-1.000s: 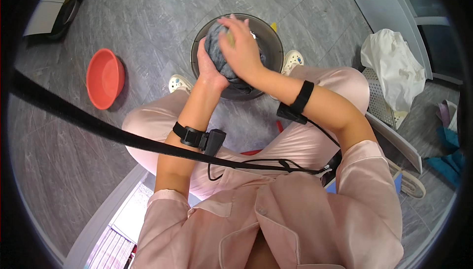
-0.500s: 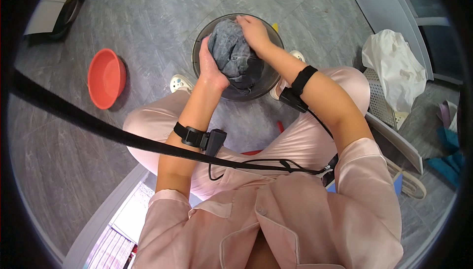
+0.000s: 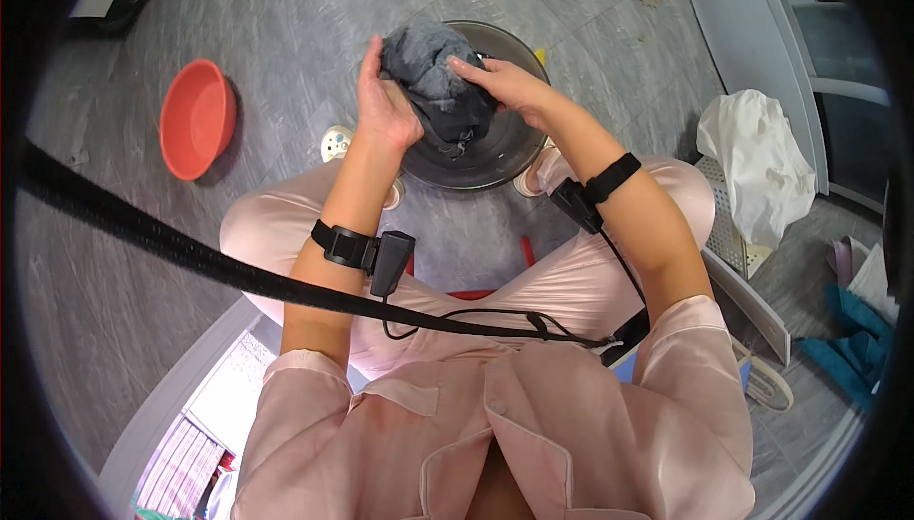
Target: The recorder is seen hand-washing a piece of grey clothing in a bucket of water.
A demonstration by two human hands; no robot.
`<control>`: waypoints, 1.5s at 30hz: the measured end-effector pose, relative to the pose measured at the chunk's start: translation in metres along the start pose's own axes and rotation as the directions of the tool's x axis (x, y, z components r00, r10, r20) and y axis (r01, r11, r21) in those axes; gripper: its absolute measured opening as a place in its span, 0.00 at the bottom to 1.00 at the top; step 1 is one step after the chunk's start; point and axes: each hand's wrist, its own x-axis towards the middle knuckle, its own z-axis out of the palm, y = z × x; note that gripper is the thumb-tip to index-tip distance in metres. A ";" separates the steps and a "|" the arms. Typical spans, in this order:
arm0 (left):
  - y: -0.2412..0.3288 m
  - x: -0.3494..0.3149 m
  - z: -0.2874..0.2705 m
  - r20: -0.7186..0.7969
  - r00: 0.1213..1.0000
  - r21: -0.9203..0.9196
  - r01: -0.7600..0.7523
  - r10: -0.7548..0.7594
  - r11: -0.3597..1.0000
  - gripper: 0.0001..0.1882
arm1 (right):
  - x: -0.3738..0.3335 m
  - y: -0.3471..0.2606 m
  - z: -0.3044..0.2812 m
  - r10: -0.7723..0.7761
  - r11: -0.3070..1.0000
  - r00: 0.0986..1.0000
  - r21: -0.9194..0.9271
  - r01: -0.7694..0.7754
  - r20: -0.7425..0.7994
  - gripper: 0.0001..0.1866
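Observation:
A bunched, wet-looking dark grey garment [image 3: 430, 72] is held between my two hands, above the left part of a dark see-through basin [image 3: 522, 149]. My left hand [image 3: 387, 110] cups the garment's left side, its palm pressed against it and its fingers pointing up along the edge. My right hand [image 3: 509, 90] grips the right side, thumb and fingertips on top of the folds. The garment's lower end hangs into the basin, with a few loose threads at its tip. What kind of garment it is cannot be made out.
A red-orange plastic basin [image 3: 198, 120] stands on the grey floor to the left. On the right, a white bag [image 3: 757, 163] lies over a perforated basket [image 3: 728, 220]. Teal cloth [image 3: 852, 334] lies farther right, and a black strap [image 3: 219, 268] crosses the view.
The garment and both hands have shifted left and slightly up, so the bundle now overlaps the basin's left rim. My right hand's grip has moved onto the folds' upper right.

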 end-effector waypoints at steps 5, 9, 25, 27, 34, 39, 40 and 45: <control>0.005 0.012 -0.016 0.119 0.987 -0.063 0.116 -0.108 0.991 0.26 | 0.005 0.000 -0.030 0.063 0.802 0.980 0.575 -0.162 0.189 0.18; -0.002 0.009 -0.020 0.104 0.994 0.126 0.011 -0.025 0.992 0.27 | -0.020 -0.036 -0.032 0.032 0.619 0.992 0.777 -0.114 0.121 0.09; -0.029 0.006 -0.016 0.235 0.971 0.440 -0.139 0.036 0.887 0.32 | -0.035 -0.072 -0.014 -0.088 0.685 0.974 0.723 -0.091 0.207 0.11; -0.026 0.010 -0.015 0.269 0.962 0.287 -0.040 -0.040 0.957 0.24 | -0.021 -0.061 -0.015 -0.060 0.795 0.996 0.606 0.004 0.073 0.13; -0.029 0.006 -0.019 -0.151 0.986 0.273 -0.030 0.074 0.962 0.16 | -0.021 -0.035 0.060 -0.795 0.590 0.523 -0.587 0.554 -0.306 0.19; -0.037 0.004 -0.015 -0.073 0.991 0.378 -0.078 0.113 0.923 0.16 | 0.007 -0.019 0.066 -0.786 0.569 0.502 -0.739 0.361 -0.360 0.10; -0.035 0.010 -0.019 -0.020 0.999 0.338 -0.025 0.034 0.941 0.16 | 0.014 -0.019 0.060 -0.779 0.606 0.424 -0.728 0.320 -0.462 0.10; -0.038 -0.001 0.002 -0.082 0.996 0.158 -0.022 0.035 0.987 0.19 | 0.014 -0.011 0.061 -0.786 0.614 0.492 -0.559 0.557 -0.373 0.11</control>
